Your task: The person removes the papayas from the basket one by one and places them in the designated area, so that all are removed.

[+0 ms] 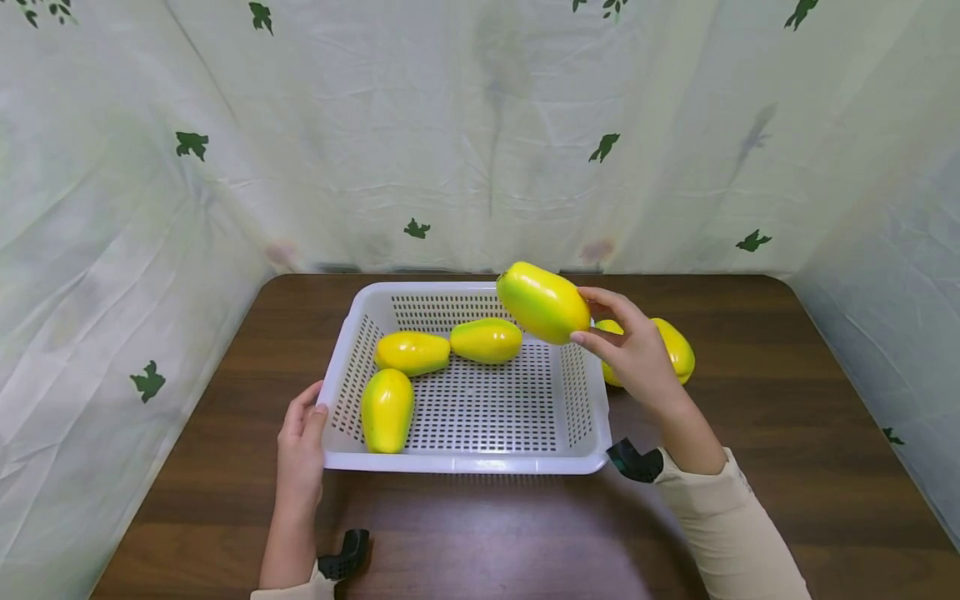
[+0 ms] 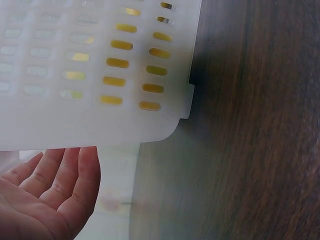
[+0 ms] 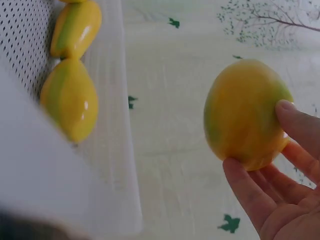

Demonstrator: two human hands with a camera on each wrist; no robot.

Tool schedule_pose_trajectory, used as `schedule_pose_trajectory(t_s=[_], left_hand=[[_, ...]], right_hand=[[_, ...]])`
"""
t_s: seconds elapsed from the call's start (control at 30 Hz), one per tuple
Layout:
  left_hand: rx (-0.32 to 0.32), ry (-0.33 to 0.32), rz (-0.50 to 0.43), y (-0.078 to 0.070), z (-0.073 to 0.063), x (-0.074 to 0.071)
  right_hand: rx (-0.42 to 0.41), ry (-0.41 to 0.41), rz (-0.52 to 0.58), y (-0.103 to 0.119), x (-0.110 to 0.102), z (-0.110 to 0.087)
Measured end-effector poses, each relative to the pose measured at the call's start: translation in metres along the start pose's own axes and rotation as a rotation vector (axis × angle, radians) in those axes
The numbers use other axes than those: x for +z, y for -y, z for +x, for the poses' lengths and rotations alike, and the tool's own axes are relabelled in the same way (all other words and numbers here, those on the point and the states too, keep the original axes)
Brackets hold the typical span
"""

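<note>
Head view: we see the right hand [image 1: 636, 357] pinching a fruit [image 1: 542, 303], oblong, glossy, yellow with a green streak, above the right side of the basket [image 1: 480, 464]; left hand [image 1: 302, 450] at its left rim; left wrist view: we see fingers nearly straight, close together, tips hidden behind the rim; right wrist view: we see thumb and fingers clamped on the fruit, orange-yellow here, greenish edges.
</note>
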State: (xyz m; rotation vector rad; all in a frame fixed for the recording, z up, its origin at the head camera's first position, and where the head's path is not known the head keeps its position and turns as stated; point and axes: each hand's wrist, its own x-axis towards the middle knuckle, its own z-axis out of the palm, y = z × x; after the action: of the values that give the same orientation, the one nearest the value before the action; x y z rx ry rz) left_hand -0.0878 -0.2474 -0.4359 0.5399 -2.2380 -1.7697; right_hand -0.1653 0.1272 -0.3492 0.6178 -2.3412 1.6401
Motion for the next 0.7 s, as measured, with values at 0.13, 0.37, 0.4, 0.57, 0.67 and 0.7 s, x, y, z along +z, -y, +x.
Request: schedule_pose_trajectory(t_s=[0.13, 0.37, 0.4, 0.57, 0.67, 0.7], left_hand=[[0.001, 0.0, -0.007, 0.0, 0.0, 0.0], [-0.001, 0.002, 0.003, -0.001, -0.001, 0.0], [-0.002, 0.002, 0.005, -0.001, -0.001, 0.0], [-0.009, 0.003, 0.012, -0.002, -0.001, 0.0], [-0.01, 0.004, 0.017, -0.002, -0.002, 0.0], [-0.011, 0.004, 0.018, -0.002, -0.002, 0.0]], right_hand=[[0.012, -0.085, -0.006, -0.017, -0.011, -0.007], [0.124, -0.234, -0.021, -0.036, -0.034, -0.022], [0.142, -0.254, -0.016, -0.039, -0.037, -0.024], [0.227, -0.36, -0.027, -0.057, -0.054, -0.035], [0.273, -0.418, -0.056, -0.066, -0.062, -0.041], [0.293, -0.437, -0.062, -0.067, -0.064, -0.043]])
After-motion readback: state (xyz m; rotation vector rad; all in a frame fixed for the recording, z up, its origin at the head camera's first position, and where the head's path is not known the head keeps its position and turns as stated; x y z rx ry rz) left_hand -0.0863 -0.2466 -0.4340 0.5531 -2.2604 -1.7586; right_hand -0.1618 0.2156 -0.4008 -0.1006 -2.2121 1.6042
